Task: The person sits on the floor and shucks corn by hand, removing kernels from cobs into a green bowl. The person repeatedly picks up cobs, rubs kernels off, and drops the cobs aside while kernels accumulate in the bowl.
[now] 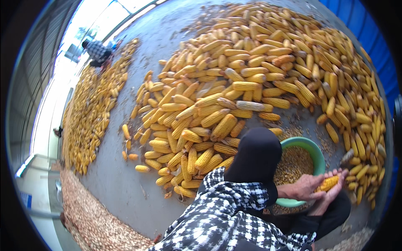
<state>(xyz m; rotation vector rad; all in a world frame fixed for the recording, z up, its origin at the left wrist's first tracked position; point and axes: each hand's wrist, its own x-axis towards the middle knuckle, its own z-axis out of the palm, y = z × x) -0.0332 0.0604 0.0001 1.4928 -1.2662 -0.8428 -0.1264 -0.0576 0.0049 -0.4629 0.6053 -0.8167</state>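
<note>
Both of my hands are on one yellow corn cob (pixel 328 183) at the right, above the rim of a green basin (pixel 319 157). My left hand (pixel 303 187) presses against the cob's near side. Around the far side and underneath, my right hand (pixel 335 191) cups it, its fingers partly hidden behind the cob. Loose corn kernels (pixel 293 164) lie in the basin, which stands on the floor between my legs.
A large heap of corn cobs (pixel 216 100) spreads in front of me and curves to the right, by a blue wall (pixel 361 31). Farther left, another person (pixel 98 51) crouches by a second cob pile (pixel 91 116). Pale loose material (pixel 94 213) covers the lower-left floor.
</note>
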